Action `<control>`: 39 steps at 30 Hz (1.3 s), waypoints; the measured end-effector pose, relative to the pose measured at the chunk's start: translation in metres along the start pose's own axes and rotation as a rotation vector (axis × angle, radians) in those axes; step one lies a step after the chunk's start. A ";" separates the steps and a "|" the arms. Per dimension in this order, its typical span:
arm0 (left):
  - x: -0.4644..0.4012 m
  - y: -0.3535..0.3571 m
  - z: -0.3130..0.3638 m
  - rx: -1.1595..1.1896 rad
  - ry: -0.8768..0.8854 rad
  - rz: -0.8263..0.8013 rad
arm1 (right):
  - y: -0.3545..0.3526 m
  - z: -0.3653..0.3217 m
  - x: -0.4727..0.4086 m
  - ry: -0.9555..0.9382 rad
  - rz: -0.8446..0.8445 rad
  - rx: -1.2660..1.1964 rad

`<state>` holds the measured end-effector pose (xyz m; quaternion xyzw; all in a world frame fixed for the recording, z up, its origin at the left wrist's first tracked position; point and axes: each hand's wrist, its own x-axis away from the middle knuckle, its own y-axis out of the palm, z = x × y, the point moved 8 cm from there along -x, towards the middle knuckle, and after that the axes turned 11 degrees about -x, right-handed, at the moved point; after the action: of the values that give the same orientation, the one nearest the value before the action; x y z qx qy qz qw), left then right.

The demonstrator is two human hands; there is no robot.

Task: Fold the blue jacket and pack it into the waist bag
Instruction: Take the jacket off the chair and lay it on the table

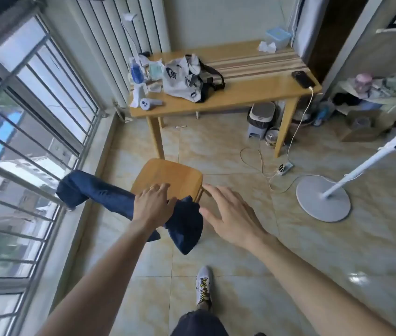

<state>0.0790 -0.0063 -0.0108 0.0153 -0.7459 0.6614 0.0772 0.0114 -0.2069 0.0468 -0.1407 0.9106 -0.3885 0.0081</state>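
The dark blue jacket (pixel 100 195) hangs bunched in the air over the near edge of a wooden stool (pixel 170 175), one part trailing left toward the window and one drooping below. My left hand (pixel 152 204) grips it in the middle. My right hand (pixel 228 214) hovers just right of the jacket, fingers spread, holding nothing. The grey and white waist bag (pixel 182 78) with a black strap lies on the wooden table (pixel 240 93) farther ahead, apart from both hands.
A barred window (pixel 22 141) runs along the left. On the table are a phone (pixel 303 79) on a charging cable, bottles and a tissue box. A fan base (pixel 323 198), power strip (pixel 285 169), bin and small stool stand on the tiled floor. My shoe (pixel 203 284) is below.
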 end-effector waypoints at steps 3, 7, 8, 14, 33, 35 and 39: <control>-0.045 0.032 -0.007 0.007 0.012 -0.061 | 0.022 0.013 -0.047 0.080 -0.016 -0.045; -0.085 0.081 -0.012 -0.048 0.030 -0.249 | 0.057 0.030 -0.089 0.164 -0.111 -0.043; -0.089 0.093 -0.014 -0.065 0.029 -0.314 | 0.063 0.034 -0.096 0.171 -0.129 -0.044; -0.097 0.131 -0.011 0.021 -0.026 -0.455 | 0.075 0.058 -0.120 0.242 -0.188 -0.086; -0.113 -0.280 0.066 0.362 0.037 0.550 | -0.206 0.000 -0.180 -0.207 0.098 -0.401; -0.103 -0.319 0.092 0.375 0.016 0.616 | -0.259 -0.014 -0.169 -0.294 0.226 -0.414; -0.097 -0.358 0.173 0.457 0.183 0.473 | -0.327 -0.022 -0.155 -0.366 0.355 -0.349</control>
<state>0.2029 -0.2297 0.3090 -0.2007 -0.5513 0.8096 -0.0169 0.2393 -0.3658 0.2794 -0.0464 0.9574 -0.1868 0.2153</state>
